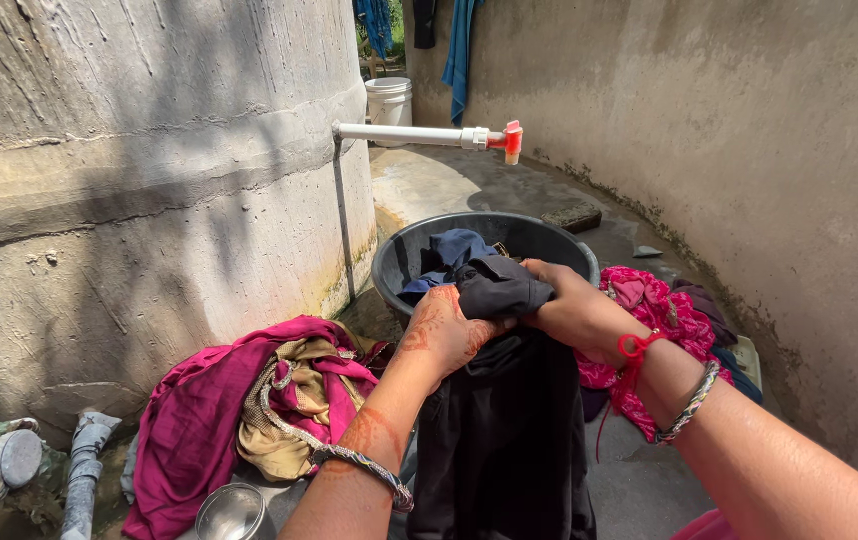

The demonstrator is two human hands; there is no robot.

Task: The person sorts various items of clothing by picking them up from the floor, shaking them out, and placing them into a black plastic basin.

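A black garment (504, 430) is held up between both hands just in front of a dark plastic basin (396, 262), its length hanging straight down toward the concrete floor (639, 480). The left hand (446, 332) is closed around the bunched top edge, and the right hand (571, 308) is clamped on the same bundle from the other side, so the cloth is gathered into a tight wad, apparently for rubbing or wringing. Blue clothing (449, 255) is piled inside the basin, which is set below a white pipe with a red tap (509, 141), likely for water to fall into it. A magenta and tan heap of clothes (249, 410) is lying by the wall, and a pink patterned cloth (649, 330) is spread behind the right wrist.
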